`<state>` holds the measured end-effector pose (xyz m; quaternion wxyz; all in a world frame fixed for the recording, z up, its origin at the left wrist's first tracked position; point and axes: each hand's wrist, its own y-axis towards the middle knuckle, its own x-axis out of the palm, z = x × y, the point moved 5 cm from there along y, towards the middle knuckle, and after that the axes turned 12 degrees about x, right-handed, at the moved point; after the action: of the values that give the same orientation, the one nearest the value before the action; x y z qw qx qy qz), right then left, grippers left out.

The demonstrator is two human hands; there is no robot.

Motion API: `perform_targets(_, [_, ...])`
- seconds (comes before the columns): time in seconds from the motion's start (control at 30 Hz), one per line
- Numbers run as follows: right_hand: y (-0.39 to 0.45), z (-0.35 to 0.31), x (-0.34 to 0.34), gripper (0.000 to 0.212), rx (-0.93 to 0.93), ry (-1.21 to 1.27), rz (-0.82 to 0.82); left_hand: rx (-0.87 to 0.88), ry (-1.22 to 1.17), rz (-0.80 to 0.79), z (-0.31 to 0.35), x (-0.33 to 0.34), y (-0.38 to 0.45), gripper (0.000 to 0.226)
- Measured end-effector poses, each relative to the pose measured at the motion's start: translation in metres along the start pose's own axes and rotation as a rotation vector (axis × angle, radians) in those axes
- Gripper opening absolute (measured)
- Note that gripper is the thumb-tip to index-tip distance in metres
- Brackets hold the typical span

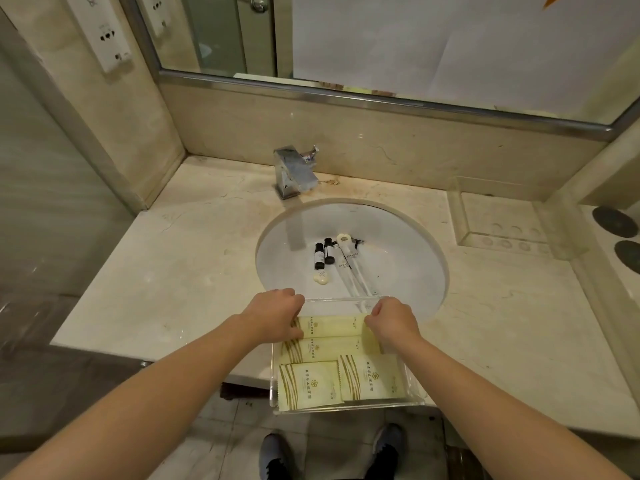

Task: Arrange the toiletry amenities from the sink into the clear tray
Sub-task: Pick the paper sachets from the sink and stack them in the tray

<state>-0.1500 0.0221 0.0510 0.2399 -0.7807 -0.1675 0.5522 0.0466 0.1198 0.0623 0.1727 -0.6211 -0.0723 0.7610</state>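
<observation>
Tray: clear tray (pixel 414 393) sat on the desk (pixel 166 271) edge, holding yellow packets (pixel 311 384).
Sink: sink (pixel 398 271) held two black bottles (pixel 323 254) and clear-wrapped items (pixel 349 268).
Hands: left hand (pixel 277 315) and right hand (pixel 393 320), each grip curled on the tray's far corners.

A: Where is there room to reach into the sink (pixel 398 233)?

B: From the right and the back; the basin wall there is bare. The faucet (pixel 294 173) overhangs the back left rim.

A: And at the front?

B: The clear tray (pixel 346 408) sits across the front rim, and the left hand (pixel 277 315) and right hand (pixel 393 318) close over its far corners.

A: The middle?

B: Two dark bottles (pixel 323 254), wrapped long items (pixel 353 268) and a small soap (pixel 321 278) lie clustered there. The table (pixel 173 271) to the left is open.
</observation>
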Motion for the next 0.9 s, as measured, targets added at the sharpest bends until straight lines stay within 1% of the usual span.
perform_targets(0.13, [0.001, 0.001, -0.001, 0.018, -0.003, -0.049, 0.027, 0.033, -0.017, -0.024, 0.000, 0.003, 0.001, 0.032])
perform_targets(0.2, [0.003, 0.003, -0.002, 0.018, -0.003, -0.036, 0.046, 0.043, -0.012, -0.032, 0.000, 0.003, 0.001, 0.032])
perform_targets(0.3, [0.005, 0.000, 0.002, 0.017, -0.047, -0.005, 0.006, 0.045, -0.014, -0.041, 0.000, 0.004, 0.001, 0.032])
perform_targets(0.4, [0.007, -0.001, 0.001, 0.017, -0.047, 0.008, -0.006, 0.047, -0.013, -0.049, 0.000, 0.003, 0.002, 0.034])
perform_targets(0.5, [0.010, 0.000, -0.004, 0.013, -0.047, 0.009, 0.044, 0.047, -0.024, -0.044, -0.001, 0.001, 0.003, 0.033])
perform_targets(0.57, [0.010, -0.002, -0.011, 0.012, -0.089, 0.034, 0.120, 0.038, -0.039, -0.009, -0.002, -0.002, 0.005, 0.030])
perform_targets(0.67, [0.011, -0.008, -0.025, 0.012, -0.181, 0.109, 0.233, 0.005, -0.076, 0.091, -0.003, -0.012, 0.012, 0.026])
perform_targets(0.73, [0.018, -0.010, -0.034, 0.011, -0.192, 0.150, 0.283, -0.046, -0.142, 0.161, -0.004, -0.018, 0.020, 0.022])
perform_targets(0.8, [0.031, -0.009, -0.039, 0.010, -0.161, 0.175, 0.272, -0.100, -0.213, 0.206, -0.006, -0.022, 0.030, 0.019])
perform_targets(0.9, [0.057, -0.003, -0.039, 0.009, -0.098, 0.182, 0.147, -0.172, -0.355, 0.233, -0.009, -0.023, 0.049, 0.017])
